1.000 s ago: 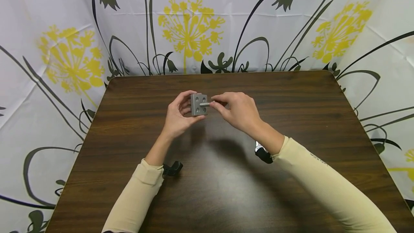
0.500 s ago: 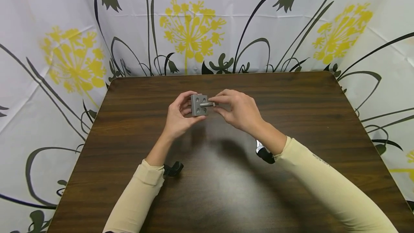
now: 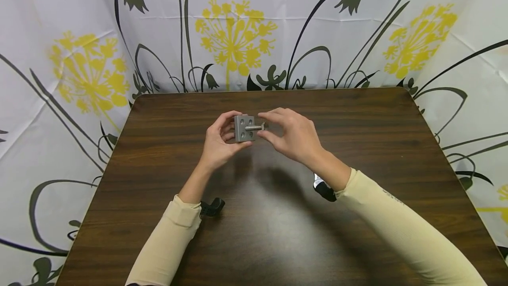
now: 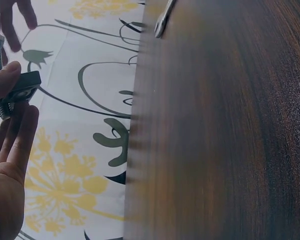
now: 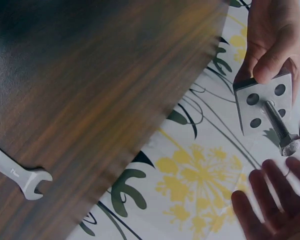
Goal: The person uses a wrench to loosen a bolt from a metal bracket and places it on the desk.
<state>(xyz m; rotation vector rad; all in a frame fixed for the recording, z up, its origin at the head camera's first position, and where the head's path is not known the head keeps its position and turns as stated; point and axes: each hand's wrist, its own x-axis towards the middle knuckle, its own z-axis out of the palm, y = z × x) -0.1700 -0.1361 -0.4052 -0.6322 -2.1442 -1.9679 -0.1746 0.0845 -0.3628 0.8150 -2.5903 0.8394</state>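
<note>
My left hand point(image 3: 220, 142) holds a square grey metal block point(image 3: 240, 129) by its edges, raised over the table. Several round holes show in its face. A hex bolt point(image 5: 277, 122) sits in the middle hole, its head outward and its threaded shank partly exposed; in the left wrist view some thread point(image 4: 6, 110) pokes out on the block's other side. Around the bolt head my right hand point(image 3: 291, 131) hovers with thumb and fingers spread. In the right wrist view those fingers point(image 5: 270, 200) look straight and apart from the bolt.
On the dark wood table point(image 3: 158, 153) lies an open-ended wrench point(image 5: 22, 175), mostly hidden by the right arm in the head view. A patterned curtain point(image 3: 301, 25) hangs behind the table's far edge.
The right thumb and fingers have spread off the bolt, leaving its head exposed; a second ago they pinched it. The left hand and block have stayed in place.
</note>
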